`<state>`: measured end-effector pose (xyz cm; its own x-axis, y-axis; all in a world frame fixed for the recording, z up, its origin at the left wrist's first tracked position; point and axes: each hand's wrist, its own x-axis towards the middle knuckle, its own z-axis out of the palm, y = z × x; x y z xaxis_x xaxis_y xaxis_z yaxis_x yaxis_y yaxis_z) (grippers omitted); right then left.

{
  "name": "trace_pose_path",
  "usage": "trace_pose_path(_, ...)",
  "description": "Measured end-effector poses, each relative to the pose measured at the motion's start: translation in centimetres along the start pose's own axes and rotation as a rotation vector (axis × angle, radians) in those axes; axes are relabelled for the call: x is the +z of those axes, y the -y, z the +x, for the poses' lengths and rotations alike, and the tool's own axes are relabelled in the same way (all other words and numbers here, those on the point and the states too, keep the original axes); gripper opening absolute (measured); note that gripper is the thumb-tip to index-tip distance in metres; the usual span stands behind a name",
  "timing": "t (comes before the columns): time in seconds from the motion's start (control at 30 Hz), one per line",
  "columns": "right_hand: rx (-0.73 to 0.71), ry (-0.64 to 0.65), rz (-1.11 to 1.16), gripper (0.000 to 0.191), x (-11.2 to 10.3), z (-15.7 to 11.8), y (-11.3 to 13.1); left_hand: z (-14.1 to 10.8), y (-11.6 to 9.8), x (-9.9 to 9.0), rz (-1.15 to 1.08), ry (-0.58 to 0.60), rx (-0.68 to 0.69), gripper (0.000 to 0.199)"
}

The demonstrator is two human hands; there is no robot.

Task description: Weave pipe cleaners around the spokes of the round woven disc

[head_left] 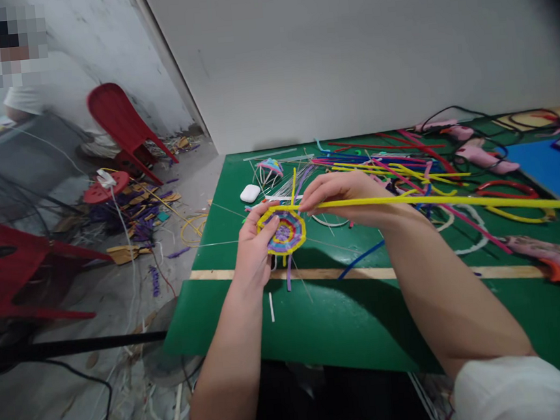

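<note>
My left hand (256, 241) grips a round woven disc (290, 242) by its left side, thumb on the face. Rings of purple, red, blue and yellow run around the disc, and thin wires stick out from its edge. At the disc's upper right, the fingers of my right hand (330, 191) pinch a long yellow pipe cleaner (436, 199). This strip runs along the disc's top rim and stretches far to the right, past my forearm. Short purple and yellow ends hang below the disc.
Loose coloured strips (404, 166) and wires lie across the green table (339, 322). A white case (250, 193) sits behind my left hand. Pink glue guns (486, 156) with cords are at the right. Left are red chairs (120, 119), a cable reel (106, 186) and a seated person (48, 86).
</note>
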<state>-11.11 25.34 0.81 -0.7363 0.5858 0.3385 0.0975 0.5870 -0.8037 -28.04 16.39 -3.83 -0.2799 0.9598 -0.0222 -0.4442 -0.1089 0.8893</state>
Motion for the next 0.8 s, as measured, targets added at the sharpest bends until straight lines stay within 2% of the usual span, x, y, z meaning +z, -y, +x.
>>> trace_pose_path(0.17,0.054,-0.029,-0.012,0.017,0.1,-0.1,0.5,0.2,0.1,0.0,0.022,-0.012,0.003,0.024)
trace_pose_path(0.4,0.140,0.020,-0.042,0.013,-0.1,-0.1,0.9,0.3,0.5,-0.2,0.094,-0.016,-0.004,0.026)
trace_pose_path(0.57,0.165,0.084,-0.017,0.009,-0.1,-0.1,1.0,0.3,0.8,-0.2,0.240,0.017,0.025,0.024)
trace_pose_path(0.8,0.208,0.217,-0.048,0.020,-0.6,-0.7,0.9,0.0,1.2,-0.4,0.488,0.068,0.056,0.019)
